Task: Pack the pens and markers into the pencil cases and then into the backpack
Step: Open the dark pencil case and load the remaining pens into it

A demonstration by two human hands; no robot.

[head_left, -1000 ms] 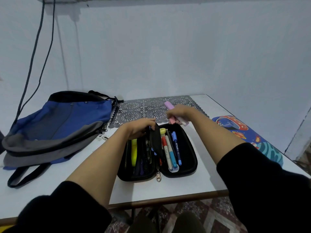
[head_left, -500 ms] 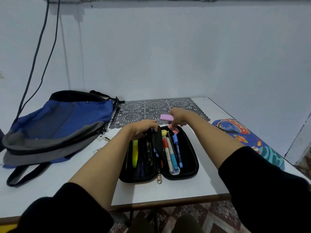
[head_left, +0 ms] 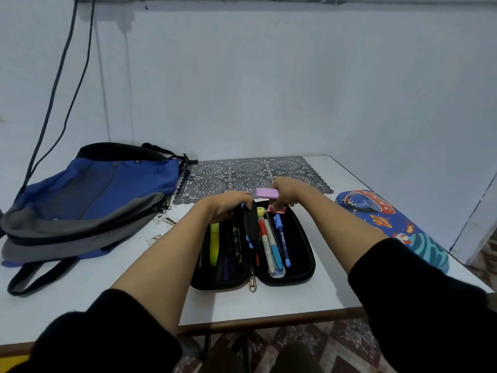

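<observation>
I am pinching the lilac marker [head_left: 266,193] in my right hand [head_left: 288,191] over the 12 o'clock end of the pencil case [head_left: 305,266]. My left hand [head_left: 226,207] is gripping its divider [head_left: 251,224] aside, probably freeing room. The backpack [head_left: 102,189] is lying at 9 o'clock.

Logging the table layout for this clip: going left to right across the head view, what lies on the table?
On the table: blue backpack → open black pencil case → space-print pencil case.

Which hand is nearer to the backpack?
Left. The left hand is at the far end of the black case, toward the backpack; the right hand, holding a pink marker, is farther right.
</observation>
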